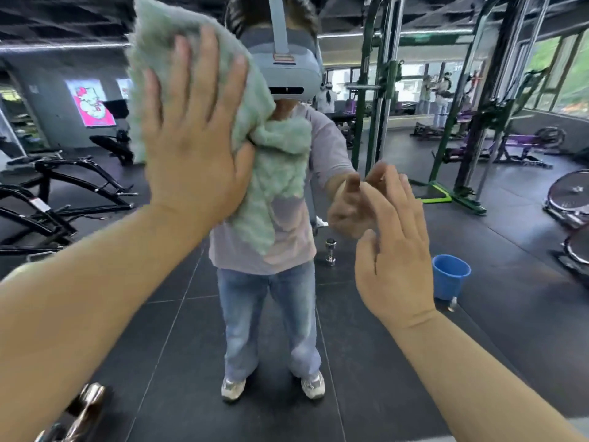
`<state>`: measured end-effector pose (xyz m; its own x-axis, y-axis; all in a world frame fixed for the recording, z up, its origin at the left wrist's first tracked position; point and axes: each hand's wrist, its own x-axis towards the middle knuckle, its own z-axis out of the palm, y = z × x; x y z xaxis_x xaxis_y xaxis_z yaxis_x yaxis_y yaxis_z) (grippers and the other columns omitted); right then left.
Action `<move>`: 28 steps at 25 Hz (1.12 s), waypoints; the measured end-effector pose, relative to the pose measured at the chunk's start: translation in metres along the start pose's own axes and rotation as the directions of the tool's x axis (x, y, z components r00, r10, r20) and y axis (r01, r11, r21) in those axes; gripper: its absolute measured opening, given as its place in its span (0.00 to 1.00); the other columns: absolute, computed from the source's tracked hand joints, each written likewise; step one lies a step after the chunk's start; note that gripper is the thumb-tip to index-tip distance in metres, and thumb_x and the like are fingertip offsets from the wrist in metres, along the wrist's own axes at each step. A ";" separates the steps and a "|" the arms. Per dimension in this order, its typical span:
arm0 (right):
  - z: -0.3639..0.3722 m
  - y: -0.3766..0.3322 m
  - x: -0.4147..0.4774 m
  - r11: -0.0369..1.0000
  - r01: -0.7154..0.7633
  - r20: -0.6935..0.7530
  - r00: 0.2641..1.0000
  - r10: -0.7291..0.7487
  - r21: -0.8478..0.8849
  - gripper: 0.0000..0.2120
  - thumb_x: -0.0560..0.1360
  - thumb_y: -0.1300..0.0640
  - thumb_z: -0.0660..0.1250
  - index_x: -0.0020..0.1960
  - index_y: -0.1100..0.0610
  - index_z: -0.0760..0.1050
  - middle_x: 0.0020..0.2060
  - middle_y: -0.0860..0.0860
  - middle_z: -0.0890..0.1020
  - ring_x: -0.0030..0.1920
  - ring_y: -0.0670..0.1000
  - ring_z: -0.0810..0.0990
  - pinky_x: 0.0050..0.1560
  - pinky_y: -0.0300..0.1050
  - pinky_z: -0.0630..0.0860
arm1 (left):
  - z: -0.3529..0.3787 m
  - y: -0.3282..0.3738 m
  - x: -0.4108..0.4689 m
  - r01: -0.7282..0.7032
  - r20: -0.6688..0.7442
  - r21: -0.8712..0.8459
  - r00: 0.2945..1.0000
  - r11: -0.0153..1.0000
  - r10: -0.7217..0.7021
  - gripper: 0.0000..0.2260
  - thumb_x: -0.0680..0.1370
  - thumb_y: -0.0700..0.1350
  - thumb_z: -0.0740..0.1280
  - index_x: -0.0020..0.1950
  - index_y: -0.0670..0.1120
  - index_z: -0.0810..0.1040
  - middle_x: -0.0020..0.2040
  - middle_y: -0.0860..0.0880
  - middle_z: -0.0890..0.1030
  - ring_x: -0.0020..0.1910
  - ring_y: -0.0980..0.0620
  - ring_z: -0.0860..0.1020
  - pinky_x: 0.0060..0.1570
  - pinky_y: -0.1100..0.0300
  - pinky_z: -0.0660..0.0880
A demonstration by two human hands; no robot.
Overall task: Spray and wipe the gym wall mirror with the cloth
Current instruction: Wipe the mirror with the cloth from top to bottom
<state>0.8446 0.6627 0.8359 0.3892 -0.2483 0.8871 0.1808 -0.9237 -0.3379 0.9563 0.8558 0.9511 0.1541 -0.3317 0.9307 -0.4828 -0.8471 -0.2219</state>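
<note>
Your left hand (191, 148) presses the green cloth (159, 33) flat on the mirror (398, 330) at upper left, fingers (208, 68) spread. Your right hand (395, 263), centre right, is empty, fingers straight. The glass reflects weight machines (471, 129) and a blue bucket (449, 279).

Gym floor (178, 330) is all dark tiles with thin seams. Black weight machine (63, 186) on the left, tall green rack (376, 90) right of middle, purple benches (522, 145) beyond it below big windows (567, 74) showing greenery. Pink cartoon poster (90, 102) on the grey back wall (47, 100). Blue bucket (449, 275) and a chrome dumbbell (330, 252) sit on the floor.
</note>
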 end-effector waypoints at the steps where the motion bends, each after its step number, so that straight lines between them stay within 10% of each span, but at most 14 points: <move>1: -0.004 0.009 -0.002 0.999 0.034 0.006 0.999 -0.034 0.011 0.26 0.74 0.65 0.56 0.72 0.58 0.68 0.75 0.55 0.63 0.77 0.54 0.57 0.74 0.58 0.58 | 0.011 0.025 -0.007 -0.044 0.006 0.018 0.999 0.999 0.044 0.31 0.77 0.50 0.55 0.79 0.47 0.52 0.79 0.41 0.54 0.77 0.39 0.52 0.73 0.42 0.43; 7: -0.024 0.054 -0.030 1.000 -0.001 -0.006 1.000 0.001 -0.020 0.06 0.78 0.57 0.61 0.48 0.59 0.74 0.42 0.52 0.76 0.43 0.51 0.70 0.47 0.39 0.65 | 0.058 0.130 -0.153 -0.606 0.264 -0.024 0.763 0.795 0.589 0.30 0.77 0.47 0.55 0.79 0.49 0.50 0.79 0.51 0.52 0.77 0.49 0.55 0.76 0.45 0.43; 15: -0.026 0.023 -0.028 0.993 -0.107 -0.026 0.994 0.109 0.056 0.11 0.80 0.55 0.54 0.44 0.58 0.71 0.38 0.52 0.73 0.41 0.52 0.68 0.43 0.43 0.64 | 0.015 0.042 -0.029 -0.137 0.117 -0.007 0.984 0.991 0.137 0.33 0.77 0.54 0.53 0.79 0.44 0.47 0.79 0.40 0.49 0.78 0.43 0.46 0.74 0.46 0.40; 22: -0.010 -0.003 -0.079 0.984 -0.177 0.000 0.984 0.177 -0.006 0.11 0.80 0.54 0.54 0.44 0.57 0.70 0.38 0.50 0.73 0.40 0.51 0.68 0.43 0.41 0.62 | 0.055 0.084 -0.210 -0.603 0.278 0.027 0.771 0.798 0.573 0.32 0.76 0.47 0.54 0.79 0.46 0.48 0.79 0.47 0.49 0.77 0.46 0.50 0.75 0.45 0.40; 28: 0.008 -0.057 -0.060 0.987 -0.157 0.021 0.988 0.156 0.046 0.10 0.80 0.53 0.53 0.43 0.56 0.68 0.37 0.49 0.71 0.40 0.52 0.68 0.42 0.41 0.60 | -0.002 -0.094 -0.129 -0.368 0.205 0.071 0.915 0.927 0.348 0.29 0.78 0.47 0.53 0.78 0.41 0.53 0.77 0.39 0.54 0.78 0.44 0.46 0.75 0.48 0.45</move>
<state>0.8181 0.7327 0.7990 0.4311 -0.3833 0.8168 0.1587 -0.8590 -0.4869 0.9806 0.9791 0.8528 0.1494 -0.6830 0.7149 -0.4431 -0.6926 -0.5691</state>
